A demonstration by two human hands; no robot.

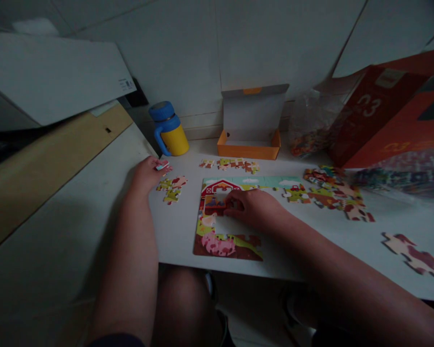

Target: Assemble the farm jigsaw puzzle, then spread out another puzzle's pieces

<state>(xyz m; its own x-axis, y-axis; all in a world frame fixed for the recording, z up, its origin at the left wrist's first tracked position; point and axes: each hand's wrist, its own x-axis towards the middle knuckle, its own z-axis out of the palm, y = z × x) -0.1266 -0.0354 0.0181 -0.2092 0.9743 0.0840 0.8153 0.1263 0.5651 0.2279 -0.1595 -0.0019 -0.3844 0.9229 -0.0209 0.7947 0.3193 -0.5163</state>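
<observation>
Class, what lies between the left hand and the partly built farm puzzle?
A small cluster of loose puzzle pieces, seen in the head view.

We see a dim, underexposed view under soft, even light; the white table (173,231) is the brightest part, and the colours of the jigsaw puzzle (224,246) look muted. The bottom edge sinks into dark shadow, and the corners are stretched, with the red box (390,120) at right blurred.
</observation>
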